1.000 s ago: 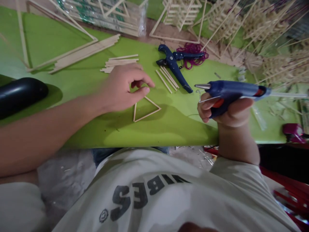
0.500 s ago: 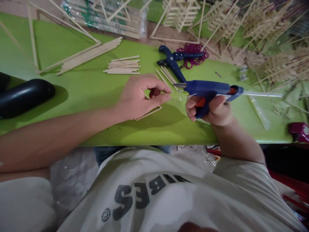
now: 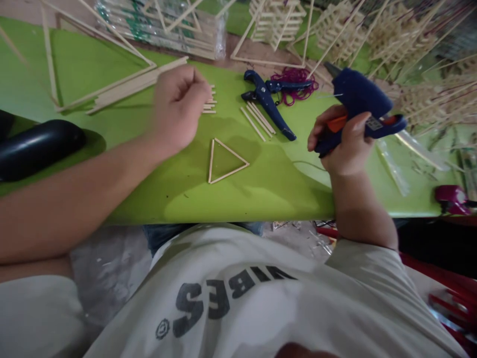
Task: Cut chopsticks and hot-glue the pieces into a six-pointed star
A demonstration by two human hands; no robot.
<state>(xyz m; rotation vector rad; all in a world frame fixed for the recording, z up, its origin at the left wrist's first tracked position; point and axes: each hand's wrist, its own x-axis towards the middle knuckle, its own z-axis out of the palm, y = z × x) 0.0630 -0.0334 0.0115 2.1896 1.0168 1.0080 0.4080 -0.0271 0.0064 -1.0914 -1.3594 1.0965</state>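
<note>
My right hand [image 3: 345,141] is wrapped round a blue hot glue gun [image 3: 363,97] with an orange trigger, its nozzle pointing up and to the left. My left hand [image 3: 181,107], a little blurred, is closed with curled fingers over a bundle of short wooden sticks [image 3: 209,107]. Whatever is between those fingertips is hidden. Between the two hands, a small triangle of wooden sticks [image 3: 229,174] lies flat on the green table [image 3: 268,191]. A few loose short sticks [image 3: 261,118] lie beside blue-handled cutters [image 3: 266,94].
Purple string [image 3: 294,84] lies behind the cutters. Long sticks [image 3: 137,84] and a large stick triangle [image 3: 52,64] are at the left, near a black rounded object [image 3: 42,149]. Stacked stick structures [image 3: 278,22] and a plastic-wrapped pack [image 3: 186,35] line the back.
My left hand has moved left and away from me, from above the small triangle to the stick bundle. My right hand has drawn the glue gun to the right and tilted its nozzle upward.
</note>
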